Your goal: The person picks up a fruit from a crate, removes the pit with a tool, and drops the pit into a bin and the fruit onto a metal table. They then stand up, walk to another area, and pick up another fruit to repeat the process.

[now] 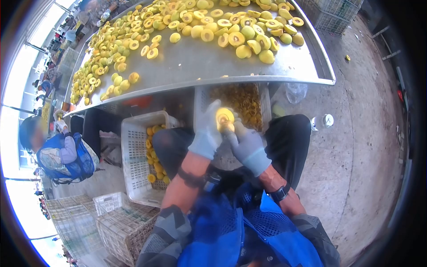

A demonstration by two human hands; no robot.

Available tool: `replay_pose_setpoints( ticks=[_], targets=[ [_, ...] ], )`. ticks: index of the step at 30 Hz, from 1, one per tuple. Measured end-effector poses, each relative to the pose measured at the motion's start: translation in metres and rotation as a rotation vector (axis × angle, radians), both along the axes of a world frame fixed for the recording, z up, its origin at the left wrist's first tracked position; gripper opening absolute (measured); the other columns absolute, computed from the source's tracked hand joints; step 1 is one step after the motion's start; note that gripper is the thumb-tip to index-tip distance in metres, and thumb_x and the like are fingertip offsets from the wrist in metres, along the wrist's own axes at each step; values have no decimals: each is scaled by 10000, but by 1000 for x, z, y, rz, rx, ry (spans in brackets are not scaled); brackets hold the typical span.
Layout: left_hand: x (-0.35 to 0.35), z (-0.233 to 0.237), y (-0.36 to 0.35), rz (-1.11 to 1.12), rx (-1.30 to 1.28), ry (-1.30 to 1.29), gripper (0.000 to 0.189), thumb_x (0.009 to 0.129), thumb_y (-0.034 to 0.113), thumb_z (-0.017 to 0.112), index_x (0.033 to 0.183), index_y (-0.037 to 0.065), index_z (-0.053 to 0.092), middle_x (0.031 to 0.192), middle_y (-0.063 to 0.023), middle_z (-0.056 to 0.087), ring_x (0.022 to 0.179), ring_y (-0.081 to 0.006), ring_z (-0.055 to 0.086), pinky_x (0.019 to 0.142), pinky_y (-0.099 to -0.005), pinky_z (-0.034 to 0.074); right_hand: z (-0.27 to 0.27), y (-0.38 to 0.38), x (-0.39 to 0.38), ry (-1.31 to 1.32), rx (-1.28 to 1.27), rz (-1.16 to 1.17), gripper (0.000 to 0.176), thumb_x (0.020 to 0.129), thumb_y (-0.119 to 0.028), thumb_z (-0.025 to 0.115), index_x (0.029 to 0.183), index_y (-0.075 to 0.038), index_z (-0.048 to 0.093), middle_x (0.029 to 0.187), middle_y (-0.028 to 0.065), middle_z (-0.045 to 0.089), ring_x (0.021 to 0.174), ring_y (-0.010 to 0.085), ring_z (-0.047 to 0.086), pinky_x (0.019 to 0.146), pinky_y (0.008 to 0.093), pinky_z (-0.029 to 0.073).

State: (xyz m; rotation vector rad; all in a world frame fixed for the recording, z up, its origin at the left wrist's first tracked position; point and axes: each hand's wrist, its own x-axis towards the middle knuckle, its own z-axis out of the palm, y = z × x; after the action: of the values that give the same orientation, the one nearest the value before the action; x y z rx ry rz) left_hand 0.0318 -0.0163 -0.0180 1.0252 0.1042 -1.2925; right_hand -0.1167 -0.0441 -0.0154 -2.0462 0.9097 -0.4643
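My left hand [207,133], in a pale glove, is closed around a halved yellow fruit [225,118], its cut face showing. Close beside it, my right hand [249,144], also gloved, is closed with its fingers at the fruit's lower edge; whatever tool it may grip is hidden. Both hands are above my lap, in front of a white crate [265,107] of brown-yellow scraps. Beyond them, many halved fruits [236,39] lie on a metal table [187,71].
Left of my knee stands a white crate [133,155] with yellow fruit pieces. A seated co-worker [66,153] is at far left. Stacked crates [124,227] stand at lower left, others [333,15] at upper right. A white-lidded jar [322,122] is on the floor at right.
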Motion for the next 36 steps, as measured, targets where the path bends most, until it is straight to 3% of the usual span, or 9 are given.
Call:
replay_pose_setpoints(
  ticks=[7,13,16,20,23,26,32,35,36],
  targets=[
    [-2,33,5,-142,123,-259,476,1049,427,506,1032,-31,632,904,-174,701,822,-270,700,800,-351,594,8,-6,-7,98,14,114,377,1016,-400,521,1097,-48,628,834,250,688,792,440,677,696,531,516],
    [11,25,5,-348,222,-541,595,1069,514,430,1172,-37,631,963,-141,712,882,-208,696,832,-316,568,10,-9,-11,97,37,108,350,1027,-386,522,1068,-63,650,849,236,686,810,440,668,697,506,510],
    [11,13,14,-288,-129,-777,607,1074,507,417,1233,-42,622,1065,-134,698,969,-194,678,878,-309,549,12,-13,-9,-28,143,36,359,1033,-364,523,1024,-28,652,840,253,687,799,449,668,679,501,506],
    [-23,-20,19,116,-210,-1277,537,1101,406,378,1232,-57,616,1174,-136,663,1023,-190,654,903,-305,534,12,-7,-3,-257,367,-47,377,1040,-339,541,960,13,652,807,256,680,759,436,666,654,464,485],
    [-31,-40,6,284,-209,-1116,518,1101,385,385,1215,-64,617,1105,-148,688,937,-194,685,817,-310,565,9,0,0,-332,473,-59,392,1047,-338,534,955,24,655,781,244,669,710,372,662,650,432,482],
    [-37,-13,-6,286,-277,-727,333,1019,195,453,1023,-17,710,1010,-109,713,819,-192,672,760,-304,545,11,-5,-4,-223,423,-17,395,1054,-332,519,979,32,654,761,213,658,682,278,645,642,405,482],
    [-32,6,-9,203,-118,-832,518,1084,313,409,904,-62,717,785,-133,706,661,-196,686,623,-291,562,5,-3,-8,-266,589,41,405,1067,-335,486,1004,31,647,760,120,655,707,190,617,656,358,486],
    [-33,15,-7,172,-18,-902,509,1080,314,421,913,-65,716,820,-126,713,670,-187,687,623,-287,558,25,-10,-16,-260,1056,65,405,1068,-348,482,1007,16,647,743,32,621,708,144,602,645,313,472],
    [-33,15,-7,160,-65,-921,506,1077,318,425,918,-63,716,833,-128,715,674,-191,689,628,-288,561,26,-10,-18,-295,1050,74,406,1068,-353,484,1009,14,647,735,11,603,702,127,590,638,300,465]
  ],
)
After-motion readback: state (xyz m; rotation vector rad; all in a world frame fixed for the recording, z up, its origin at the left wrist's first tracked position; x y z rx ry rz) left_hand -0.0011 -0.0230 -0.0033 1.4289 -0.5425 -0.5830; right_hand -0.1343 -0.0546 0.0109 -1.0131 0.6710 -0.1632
